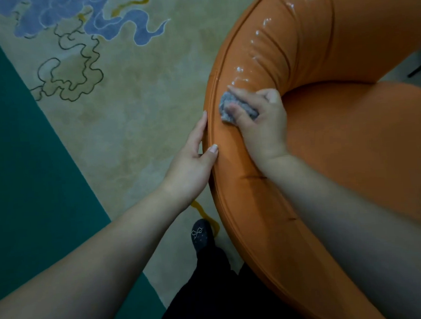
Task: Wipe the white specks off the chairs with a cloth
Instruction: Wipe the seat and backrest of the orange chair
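Head view: right hand (258,122) grips a crumpled grey cloth (236,108) against the curved orange upholstered chair (337,133) backrest, just below white specks (241,72); left hand (192,158), fingers straight, rests on its outer rim.

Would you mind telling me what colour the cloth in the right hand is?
The cloth is grey, a bluish grey, seen in the head view, bunched under the right hand.

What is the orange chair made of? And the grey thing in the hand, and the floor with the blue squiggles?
The orange chair looks like smooth stretchy fabric over padding: it creases and has a sewn seam. The grey cloth in the right hand looks nubbly, perhaps microfibre or terry. The floor covering is probably a woven rug, matte and soft-looking, though blur hides its pile.
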Demonstrator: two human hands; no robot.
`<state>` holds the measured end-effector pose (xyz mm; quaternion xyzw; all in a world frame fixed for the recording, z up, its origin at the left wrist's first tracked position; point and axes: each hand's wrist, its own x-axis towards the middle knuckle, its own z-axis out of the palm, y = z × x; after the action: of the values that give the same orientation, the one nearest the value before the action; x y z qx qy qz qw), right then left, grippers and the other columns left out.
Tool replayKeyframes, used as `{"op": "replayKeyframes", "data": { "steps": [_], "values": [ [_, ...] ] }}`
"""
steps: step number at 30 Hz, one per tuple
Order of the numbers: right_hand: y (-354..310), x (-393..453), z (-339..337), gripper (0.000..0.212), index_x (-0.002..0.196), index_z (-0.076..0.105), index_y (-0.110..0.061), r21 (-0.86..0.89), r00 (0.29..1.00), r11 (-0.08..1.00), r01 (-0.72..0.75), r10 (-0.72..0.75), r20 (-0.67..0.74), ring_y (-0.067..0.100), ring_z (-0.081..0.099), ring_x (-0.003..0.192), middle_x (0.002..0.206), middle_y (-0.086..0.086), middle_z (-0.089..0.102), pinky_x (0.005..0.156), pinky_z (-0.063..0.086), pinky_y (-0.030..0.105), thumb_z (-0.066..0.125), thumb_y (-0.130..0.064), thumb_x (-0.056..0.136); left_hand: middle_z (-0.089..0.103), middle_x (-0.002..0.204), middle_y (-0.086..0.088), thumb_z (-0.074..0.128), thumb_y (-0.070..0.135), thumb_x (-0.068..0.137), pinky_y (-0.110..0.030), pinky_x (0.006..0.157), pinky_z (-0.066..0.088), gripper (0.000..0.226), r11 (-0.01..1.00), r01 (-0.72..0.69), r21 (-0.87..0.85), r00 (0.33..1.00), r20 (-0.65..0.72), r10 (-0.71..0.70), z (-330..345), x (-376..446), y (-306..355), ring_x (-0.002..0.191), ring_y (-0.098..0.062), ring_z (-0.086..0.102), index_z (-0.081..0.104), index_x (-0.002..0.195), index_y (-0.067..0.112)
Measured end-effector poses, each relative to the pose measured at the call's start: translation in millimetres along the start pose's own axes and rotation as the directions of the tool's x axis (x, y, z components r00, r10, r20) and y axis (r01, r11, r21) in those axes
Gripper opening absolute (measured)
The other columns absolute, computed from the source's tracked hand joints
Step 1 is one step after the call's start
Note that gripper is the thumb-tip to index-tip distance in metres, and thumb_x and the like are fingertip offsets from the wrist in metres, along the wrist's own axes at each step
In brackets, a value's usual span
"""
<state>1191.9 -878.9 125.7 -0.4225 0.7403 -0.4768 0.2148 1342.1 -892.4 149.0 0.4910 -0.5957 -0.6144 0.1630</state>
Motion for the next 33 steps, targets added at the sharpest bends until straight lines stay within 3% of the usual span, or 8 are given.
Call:
{"op": "replayKeyframes", "data": {
  "steps": [6, 11, 17, 21, 24, 26, 30, 33],
  "values": [
    [4.4, -51.0, -6.9, 0.043, 0.121, 0.064, -0.019, -0.001, 1.0, 1.0, 0.024, -0.024, 0.003, -0.008, 0.045, 0.09, 0.095, -0.001, 0.041, 0.086, 0.035, 0.005, 0.072, -0.023, 0.079, 0.027, 0.155, 0.012, 0.047, 0.016, 0.099, -0.049, 0.109, 0.037, 0.064, 1.0, -0.02, 0.017, 0.997, 0.077, 0.019, -12.7, 20.1, 1.4, 0.138, -0.016, 0.037, 0.018, 0.148, 0.045],
    [-4.2, 14.8, 9.3, 0.038, 0.119, 0.066, -0.012, -0.135, 0.995, 0.989, 0.06, -0.07, -0.072, 0.015, 0.046, 0.091, 0.096, 0.008, 0.039, 0.086, 0.034, 0.01, 0.07, -0.023, 0.083, 0.027, 0.155, 0.012, 0.044, 0.016, 0.099, -0.049, 0.11, 0.035, 0.064, 0.998, -0.041, 0.048, 0.99, 0.138, 0.034, -18.9, 34.1, 5.7, 0.138, -0.015, 0.036, 0.015, 0.149, 0.042],
    [-4.9, -19.7, 9.3, 0.047, 0.123, 0.062, -0.019, -0.082, 0.996, 0.993, 0.081, -0.084, -0.034, 0.008, 0.044, 0.091, 0.096, 0.007, 0.041, 0.089, 0.035, 0.008, 0.073, -0.026, 0.077, 0.022, 0.154, 0.014, 0.045, 0.011, 0.098, -0.035, 0.117, 0.025, 0.065, 0.992, -0.084, 0.099, 0.986, 0.151, 0.068, -22.0, 42.6, 12.9, 0.142, -0.006, 0.023, 0.015, 0.152, 0.032],
    [-6.3, 5.9, 9.3, 0.046, 0.12, 0.065, -0.012, -0.167, 0.984, 0.97, 0.176, -0.178, 0.006, 0.024, 0.049, 0.091, 0.095, 0.009, 0.039, 0.091, 0.042, 0.026, 0.075, -0.021, 0.076, 0.024, 0.156, 0.013, 0.042, 0.012, 0.099, -0.051, 0.11, 0.034, 0.065, 0.994, -0.062, 0.086, 0.984, 0.171, 0.046, -24.2, 48.4, 11.4, 0.139, -0.016, 0.035, 0.014, 0.151, 0.037],
    [-7.4, 58.8, 15.1, 0.042, 0.119, 0.067, -0.013, -0.209, 0.983, 0.962, 0.174, -0.183, -0.022, 0.033, 0.051, 0.095, 0.096, 0.009, 0.037, 0.093, 0.043, 0.039, 0.073, -0.023, 0.079, 0.027, 0.155, 0.014, 0.04, 0.015, 0.1, -0.053, 0.108, 0.036, 0.062, 0.992, -0.072, 0.103, 0.985, 0.162, 0.054, -24.0, 55.2, 12.7, 0.136, -0.021, 0.04, 0.016, 0.151, 0.038],
    [-4.7, 63.3, 15.8, 0.042, 0.121, 0.066, -0.015, -0.172, 0.989, 0.976, 0.132, -0.141, -0.038, 0.03, 0.05, 0.097, 0.097, 0.007, 0.038, 0.096, 0.042, 0.037, 0.072, -0.025, 0.08, 0.028, 0.155, 0.013, 0.041, 0.015, 0.1, -0.053, 0.109, 0.035, 0.062, 0.992, -0.058, 0.115, 0.988, 0.146, 0.041, -23.1, 59.1, 16.0, 0.136, -0.022, 0.04, 0.016, 0.151, 0.038],
    [3.0, 5.1, 4.2, 0.05, 0.127, 0.06, -0.017, -0.093, 0.994, 0.99, 0.107, -0.108, -0.013, 0.018, 0.047, 0.095, 0.097, 0.007, 0.038, 0.094, 0.039, 0.02, 0.072, -0.026, 0.079, 0.025, 0.157, 0.006, 0.043, 0.013, 0.1, -0.048, 0.112, 0.032, 0.063, 0.989, -0.063, 0.136, 0.986, 0.16, 0.041, -22.8, 64.5, 20.9, 0.138, -0.024, 0.038, 0.013, 0.153, 0.031],
    [2.4, 19.0, 1.7, 0.047, 0.123, 0.063, -0.014, -0.136, 0.984, 0.974, 0.179, -0.175, 0.038, 0.028, 0.05, 0.092, 0.095, 0.009, 0.04, 0.09, 0.044, 0.034, 0.072, -0.024, 0.078, 0.029, 0.156, 0.001, 0.043, 0.012, 0.1, -0.047, 0.112, 0.032, 0.062, 0.983, -0.07, 0.169, 0.989, 0.14, 0.046, -22.1, 66.5, 20.6, 0.137, -0.026, 0.039, 0.013, 0.152, 0.028]
  ]
}}
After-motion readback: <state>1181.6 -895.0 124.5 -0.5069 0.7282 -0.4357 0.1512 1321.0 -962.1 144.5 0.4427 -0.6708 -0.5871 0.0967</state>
